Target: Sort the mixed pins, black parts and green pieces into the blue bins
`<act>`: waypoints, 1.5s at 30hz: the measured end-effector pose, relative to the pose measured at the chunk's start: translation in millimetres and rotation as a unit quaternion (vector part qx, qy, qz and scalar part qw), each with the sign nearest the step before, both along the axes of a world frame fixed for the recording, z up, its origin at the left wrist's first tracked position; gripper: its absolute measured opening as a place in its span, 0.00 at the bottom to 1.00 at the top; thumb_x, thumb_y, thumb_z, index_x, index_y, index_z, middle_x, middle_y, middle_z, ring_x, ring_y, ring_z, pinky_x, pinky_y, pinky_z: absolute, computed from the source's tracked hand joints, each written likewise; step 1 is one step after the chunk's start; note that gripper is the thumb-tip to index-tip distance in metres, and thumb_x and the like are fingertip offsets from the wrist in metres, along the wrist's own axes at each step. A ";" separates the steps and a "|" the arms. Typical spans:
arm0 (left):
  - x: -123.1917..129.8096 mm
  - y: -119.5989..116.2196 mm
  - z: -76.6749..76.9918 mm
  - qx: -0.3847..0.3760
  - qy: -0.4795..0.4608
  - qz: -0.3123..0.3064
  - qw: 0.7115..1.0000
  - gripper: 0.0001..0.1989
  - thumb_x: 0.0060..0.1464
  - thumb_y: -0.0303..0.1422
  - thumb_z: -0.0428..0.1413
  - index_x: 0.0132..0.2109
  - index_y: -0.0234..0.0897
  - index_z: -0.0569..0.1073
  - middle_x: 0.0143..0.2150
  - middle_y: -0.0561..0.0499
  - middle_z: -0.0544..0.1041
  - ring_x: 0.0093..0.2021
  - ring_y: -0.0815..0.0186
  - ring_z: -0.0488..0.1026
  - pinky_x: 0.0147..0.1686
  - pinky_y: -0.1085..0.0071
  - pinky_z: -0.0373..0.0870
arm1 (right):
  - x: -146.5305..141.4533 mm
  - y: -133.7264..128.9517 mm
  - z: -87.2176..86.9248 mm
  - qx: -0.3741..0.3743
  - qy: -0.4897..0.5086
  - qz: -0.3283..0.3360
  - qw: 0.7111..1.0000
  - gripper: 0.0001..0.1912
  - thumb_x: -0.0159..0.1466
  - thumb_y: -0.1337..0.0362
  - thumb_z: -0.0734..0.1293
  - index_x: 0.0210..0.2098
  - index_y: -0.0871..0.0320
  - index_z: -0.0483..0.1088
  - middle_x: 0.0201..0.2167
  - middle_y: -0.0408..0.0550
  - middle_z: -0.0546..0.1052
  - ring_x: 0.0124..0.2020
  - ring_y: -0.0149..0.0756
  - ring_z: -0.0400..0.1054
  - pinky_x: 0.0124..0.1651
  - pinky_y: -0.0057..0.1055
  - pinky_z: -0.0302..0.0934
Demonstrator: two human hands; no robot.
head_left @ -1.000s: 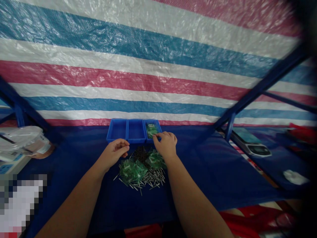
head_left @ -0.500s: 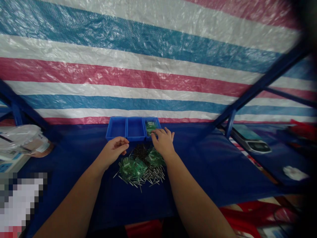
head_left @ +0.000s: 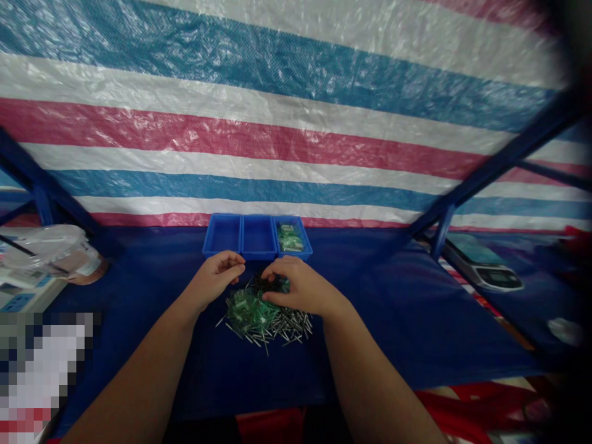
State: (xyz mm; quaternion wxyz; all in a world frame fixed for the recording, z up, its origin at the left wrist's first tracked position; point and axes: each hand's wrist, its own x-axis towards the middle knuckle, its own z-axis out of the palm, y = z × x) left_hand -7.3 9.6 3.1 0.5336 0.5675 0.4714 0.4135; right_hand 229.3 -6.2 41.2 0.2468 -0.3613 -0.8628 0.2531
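Observation:
A mixed pile lies on the blue table: small clear-green packets [head_left: 247, 311], silvery nail-like pins [head_left: 292, 325] and darker screw-like pieces [head_left: 261, 285]. My right hand [head_left: 303, 287] is over the pile's right side, thumb and fingers apart around its dark and green pieces; it covers part of them. At the pile's upper left, my left hand [head_left: 215, 279] hovers with curled fingers and the thumb close to them; whatever they may hold is hidden. Behind the hands stand three joined blue bins. Green packets [head_left: 290, 237] lie in the right bin [head_left: 307, 251]; the left bin [head_left: 222, 234] and middle bin [head_left: 258, 235] show bare floors.
A plastic cup with a lid [head_left: 69, 253] stands at the left beside a pale device [head_left: 28, 293]. On the right are a digital scale [head_left: 490, 268] and a crumpled white piece [head_left: 565, 331]. Blue metal frame bars [head_left: 444, 231] slant on both sides, before a striped sheet [head_left: 277, 145].
My right hand has moved from the right bin back toward me, down to the pile. My left hand stays nearly in place. The view has shifted slightly.

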 end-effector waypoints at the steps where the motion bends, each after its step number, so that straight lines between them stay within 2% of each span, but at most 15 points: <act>1: 0.1 0.1 0.2 0.002 0.002 0.000 1.000 0.09 0.51 0.35 0.62 0.39 0.36 0.75 0.27 0.54 0.73 0.26 0.68 0.70 0.29 0.71 0.68 | -3.5 -1.6 -1.5 -0.005 -0.014 0.019 1.000 0.15 0.56 0.59 0.76 0.43 0.52 0.76 0.36 0.44 0.77 0.40 0.40 0.69 0.48 0.39 0.60; 5: 0.3 0.7 0.2 0.002 0.006 -0.004 1.000 0.09 0.51 0.34 0.62 0.39 0.36 0.75 0.28 0.53 0.74 0.26 0.69 0.70 0.29 0.71 0.68 | -13.6 -2.7 -12.8 -0.012 -0.041 0.045 0.998 0.28 0.48 0.61 0.80 0.48 0.50 0.75 0.39 0.45 0.77 0.42 0.43 0.66 0.48 0.40 0.59; 10: 0.1 0.8 -0.3 0.006 0.006 -0.009 1.000 0.09 0.51 0.34 0.63 0.38 0.36 0.75 0.28 0.53 0.74 0.26 0.68 0.70 0.29 0.71 0.68 | -16.6 -2.1 -20.1 -0.012 -0.053 0.032 0.998 0.29 0.46 0.63 0.81 0.47 0.49 0.75 0.36 0.44 0.77 0.40 0.43 0.65 0.45 0.39 0.58; 16: 0.4 1.0 -1.3 -0.003 0.010 -0.010 1.000 0.09 0.51 0.35 0.62 0.38 0.36 0.75 0.28 0.54 0.73 0.26 0.69 0.70 0.30 0.72 0.67 | -18.7 -0.9 -22.8 -0.016 -0.054 0.018 0.998 0.25 0.49 0.67 0.79 0.46 0.50 0.74 0.33 0.43 0.76 0.39 0.41 0.65 0.44 0.38 0.58; 18: 0.4 1.1 -2.5 -0.007 0.011 -0.009 1.000 0.10 0.51 0.35 0.62 0.39 0.35 0.75 0.29 0.54 0.73 0.26 0.70 0.70 0.30 0.72 0.66 | -19.8 -0.4 -24.1 -0.036 -0.038 0.012 0.999 0.23 0.51 0.70 0.76 0.46 0.51 0.74 0.32 0.42 0.76 0.39 0.39 0.67 0.43 0.36 0.59; 21: 0.3 1.0 -4.0 -0.006 0.011 -0.009 1.000 0.11 0.51 0.35 0.62 0.40 0.36 0.75 0.29 0.54 0.74 0.26 0.70 0.69 0.30 0.72 0.65 | -20.5 0.9 -26.3 -0.097 0.023 0.006 0.995 0.21 0.54 0.75 0.69 0.46 0.53 0.74 0.29 0.40 0.75 0.33 0.34 0.68 0.39 0.32 0.61; 25: 0.1 0.8 -3.8 -0.013 0.008 -0.007 1.000 0.11 0.51 0.36 0.62 0.40 0.36 0.75 0.30 0.54 0.73 0.27 0.69 0.69 0.30 0.72 0.65 | -16.8 4.6 -26.9 -0.212 0.123 0.004 0.970 0.13 0.59 0.71 0.66 0.44 0.57 0.75 0.27 0.40 0.73 0.26 0.29 0.65 0.30 0.28 0.59; 28: -0.3 1.1 -3.5 -0.021 0.006 -0.005 1.000 0.10 0.51 0.36 0.62 0.39 0.36 0.75 0.29 0.54 0.72 0.27 0.69 0.69 0.29 0.72 0.64 | -10.6 9.6 -26.4 -0.232 0.172 -0.026 0.957 0.08 0.63 0.66 0.66 0.41 0.57 0.75 0.25 0.40 0.71 0.25 0.29 0.62 0.27 0.28 0.56; 31: -0.7 1.8 -4.6 -0.017 0.003 -0.006 1.000 0.10 0.51 0.36 0.63 0.39 0.36 0.75 0.28 0.54 0.72 0.27 0.69 0.69 0.29 0.72 0.64 | -2.7 18.5 -30.1 -0.179 0.241 -0.100 0.949 0.05 0.64 0.62 0.67 0.39 0.55 0.73 0.24 0.39 0.69 0.23 0.28 0.59 0.26 0.28 0.54; 35: -1.1 3.0 -7.9 -0.020 -0.005 -0.007 1.000 0.10 0.51 0.36 0.62 0.40 0.36 0.74 0.29 0.54 0.72 0.27 0.70 0.68 0.30 0.72 0.64 | 10.7 36.5 -42.2 -0.027 0.327 -0.242 0.913 0.06 0.66 0.60 0.66 0.39 0.55 0.71 0.28 0.41 0.71 0.27 0.31 0.64 0.31 0.29 0.60; 37: -1.3 3.3 -9.7 -0.020 -0.004 -0.009 1.000 0.10 0.52 0.36 0.62 0.40 0.36 0.74 0.29 0.55 0.71 0.27 0.70 0.69 0.30 0.72 0.64 | 18.1 46.1 -47.0 0.077 0.329 -0.303 0.891 0.06 0.66 0.61 0.66 0.39 0.55 0.72 0.32 0.45 0.74 0.33 0.34 0.68 0.37 0.33 0.64; 40: -1.6 3.3 -11.5 -0.018 -0.001 -0.015 1.000 0.11 0.53 0.36 0.61 0.41 0.36 0.74 0.29 0.55 0.71 0.28 0.70 0.69 0.31 0.72 0.64 | 26.2 59.1 -50.3 0.201 0.275 -0.332 0.880 0.05 0.66 0.64 0.65 0.38 0.55 0.74 0.37 0.47 0.77 0.41 0.39 0.72 0.49 0.39 0.66; 42: -1.6 3.3 -12.1 -0.017 0.000 -0.020 1.000 0.11 0.53 0.36 0.61 0.41 0.36 0.74 0.30 0.54 0.71 0.28 0.70 0.69 0.31 0.72 0.64 | 27.7 66.2 -52.2 0.221 0.219 -0.339 0.888 0.07 0.66 0.66 0.65 0.38 0.55 0.76 0.40 0.50 0.78 0.46 0.42 0.72 0.54 0.43 0.65; 45: -1.3 3.5 -12.2 -0.016 -0.001 -0.022 1.000 0.10 0.53 0.36 0.61 0.41 0.36 0.74 0.30 0.54 0.71 0.28 0.70 0.69 0.31 0.71 0.64 | 25.0 72.9 -57.6 0.167 0.116 -0.359 0.911 0.07 0.64 0.66 0.66 0.36 0.55 0.77 0.45 0.53 0.79 0.53 0.48 0.71 0.62 0.53 0.57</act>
